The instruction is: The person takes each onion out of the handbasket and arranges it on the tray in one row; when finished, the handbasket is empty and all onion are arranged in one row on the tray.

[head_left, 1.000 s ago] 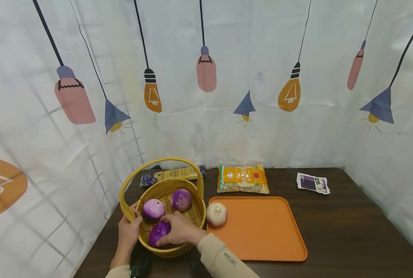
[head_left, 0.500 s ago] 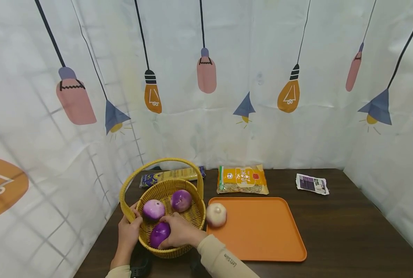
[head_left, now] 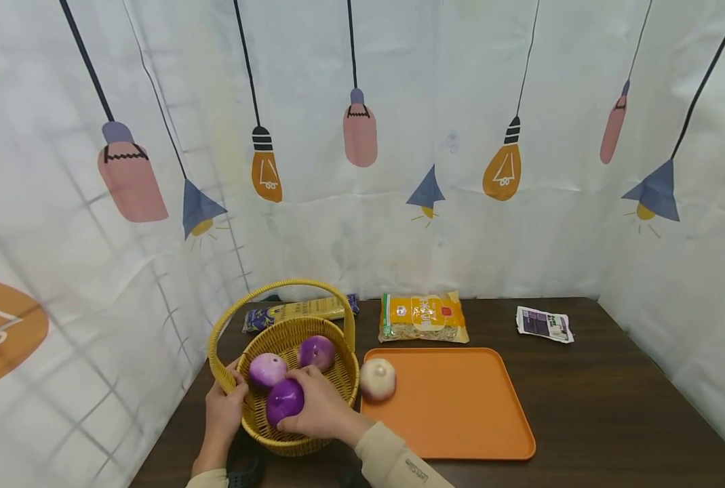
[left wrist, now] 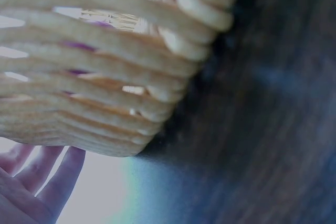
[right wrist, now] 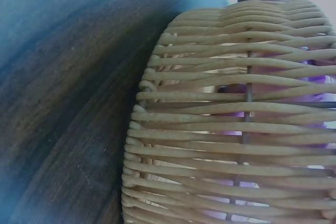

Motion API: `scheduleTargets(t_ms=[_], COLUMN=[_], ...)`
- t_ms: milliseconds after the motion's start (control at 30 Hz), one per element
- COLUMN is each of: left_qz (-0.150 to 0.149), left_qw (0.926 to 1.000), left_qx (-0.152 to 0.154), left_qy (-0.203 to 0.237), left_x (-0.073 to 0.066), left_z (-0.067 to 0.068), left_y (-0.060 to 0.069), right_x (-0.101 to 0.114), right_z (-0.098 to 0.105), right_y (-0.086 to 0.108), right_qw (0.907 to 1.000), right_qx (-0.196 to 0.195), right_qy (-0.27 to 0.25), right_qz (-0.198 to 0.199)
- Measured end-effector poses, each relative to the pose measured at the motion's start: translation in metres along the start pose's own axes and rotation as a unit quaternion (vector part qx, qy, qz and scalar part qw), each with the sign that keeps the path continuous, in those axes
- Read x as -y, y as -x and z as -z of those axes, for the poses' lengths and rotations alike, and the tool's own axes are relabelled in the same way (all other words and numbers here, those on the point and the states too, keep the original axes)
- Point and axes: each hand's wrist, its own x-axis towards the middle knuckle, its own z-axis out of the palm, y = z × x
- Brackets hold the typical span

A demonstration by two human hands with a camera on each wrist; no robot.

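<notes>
A yellow wicker basket (head_left: 298, 444) with an arched handle stands at the left of the table. My left hand (head_left: 223, 411) grips its left side near the foot of the handle; in the left wrist view the fingers (left wrist: 62, 179) lie by the outer weave. Inside the basket, my right hand (head_left: 321, 407) holds a glossy dark purple onion (head_left: 285, 401) between thumb and fingers. A paler purple onion (head_left: 268, 369) and another purple onion (head_left: 316, 352) lie behind it. The right wrist view shows mostly the basket's woven wall (right wrist: 236, 145), with purple showing through gaps.
Right of the basket lies an orange tray (head_left: 454, 407) with a whitish onion (head_left: 378, 379) at its left edge. Behind are a yellow grain bag (head_left: 423, 318), a long blue-and-yellow packet (head_left: 301, 310) and a small white-and-purple packet (head_left: 544, 324). A patterned curtain surrounds the table.
My right hand has raised the dark purple onion slightly from the basket's near side, toward the other two. The left hand keeps its grip on the basket. The head view has shifted slightly.
</notes>
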Motion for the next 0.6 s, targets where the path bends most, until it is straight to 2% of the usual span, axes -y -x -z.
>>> scheduleTargets(t_ms=[333, 600], left_qz=[0.001, -0.001], left_qw=[0.9999, 0.9998], left_qx=[-0.013, -0.015], left_qy=[0.000, -0.012], left_x=[0.001, 0.003], left_z=[-0.002, 0.001], left_y=[-0.002, -0.003], right_x=[0.000, -0.002], right_z=[0.016, 0.020], right_y=[0.009, 0.015], right_qw=[0.9980, 0.9926], right_qx=[-0.010, -0.062], right_qy=[-0.061, -0.104], right_qz=[-0.015, -0.006])
